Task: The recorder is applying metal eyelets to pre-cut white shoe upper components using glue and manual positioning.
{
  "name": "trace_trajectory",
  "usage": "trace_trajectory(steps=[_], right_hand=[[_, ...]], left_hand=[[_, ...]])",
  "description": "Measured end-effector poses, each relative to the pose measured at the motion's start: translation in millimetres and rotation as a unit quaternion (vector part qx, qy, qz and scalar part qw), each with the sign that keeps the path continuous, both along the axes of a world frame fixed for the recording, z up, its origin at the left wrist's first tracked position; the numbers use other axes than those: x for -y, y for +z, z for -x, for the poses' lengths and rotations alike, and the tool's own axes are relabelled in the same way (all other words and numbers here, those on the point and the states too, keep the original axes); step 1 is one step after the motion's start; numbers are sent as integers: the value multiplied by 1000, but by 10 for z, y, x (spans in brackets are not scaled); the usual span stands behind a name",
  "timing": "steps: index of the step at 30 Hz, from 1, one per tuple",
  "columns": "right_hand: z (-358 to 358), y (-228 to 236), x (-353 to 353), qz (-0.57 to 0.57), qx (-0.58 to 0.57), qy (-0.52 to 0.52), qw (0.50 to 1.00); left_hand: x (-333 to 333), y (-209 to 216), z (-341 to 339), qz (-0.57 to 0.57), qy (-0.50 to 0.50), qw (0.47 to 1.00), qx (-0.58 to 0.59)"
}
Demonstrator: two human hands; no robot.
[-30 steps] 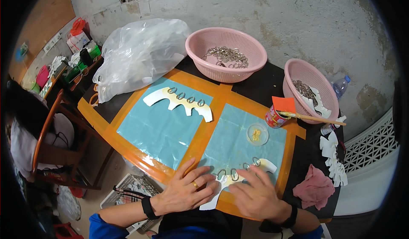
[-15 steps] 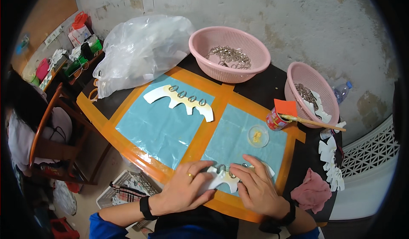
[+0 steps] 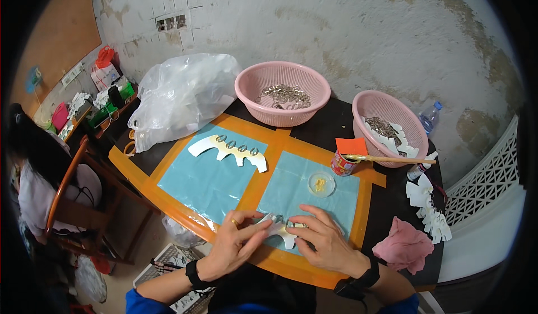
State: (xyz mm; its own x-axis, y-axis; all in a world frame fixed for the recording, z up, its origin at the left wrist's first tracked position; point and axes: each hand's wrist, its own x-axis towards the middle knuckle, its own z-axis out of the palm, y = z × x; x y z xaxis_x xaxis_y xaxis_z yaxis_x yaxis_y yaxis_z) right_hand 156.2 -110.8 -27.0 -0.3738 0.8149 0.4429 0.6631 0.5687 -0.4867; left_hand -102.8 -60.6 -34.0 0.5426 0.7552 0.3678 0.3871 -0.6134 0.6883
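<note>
A white scalloped strip (image 3: 289, 241) with yellowish glue lies at the near edge of the right blue sheet. My left hand (image 3: 231, 245) grips its left end between thumb and fingers. My right hand (image 3: 325, 244) holds the strip from the right, fingertips bent over its upper edge. Metal rings (image 3: 278, 219) show at that edge between the hands; the strip's right part is mostly hidden under my right hand. Farther left, a second scalloped strip (image 3: 225, 156) lies flat with several metal rings (image 3: 242, 149) along its upper, glue-yellowed edge.
Beyond the sheets stand a pink basket (image 3: 255, 109) of rings and another pink basket (image 3: 404, 124) with rings and white strips. Nearer are a glue dish (image 3: 329, 193), a red can (image 3: 341, 165) bearing a brush (image 3: 386, 159), and a pink cloth (image 3: 403, 248). A person (image 3: 50, 168) sits at left.
The whole view has tilted up, showing more wall. My left fingers have shifted toward the ring near the strip's left end; both hands stay at the same strip.
</note>
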Motion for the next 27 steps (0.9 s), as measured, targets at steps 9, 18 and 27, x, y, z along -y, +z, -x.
trace_trajectory(steps=[9,18,27], right_hand=[[61,0,14,43,11,-41,998],[-4,41,-100,106,-51,-27,993],[60,19,-257,121,-80,-12,989]], left_hand=[[-77,-7,-39,221,14,972,76],[-246,88,-53,390,-91,913,85],[-270,68,-81,380,-107,918,32]])
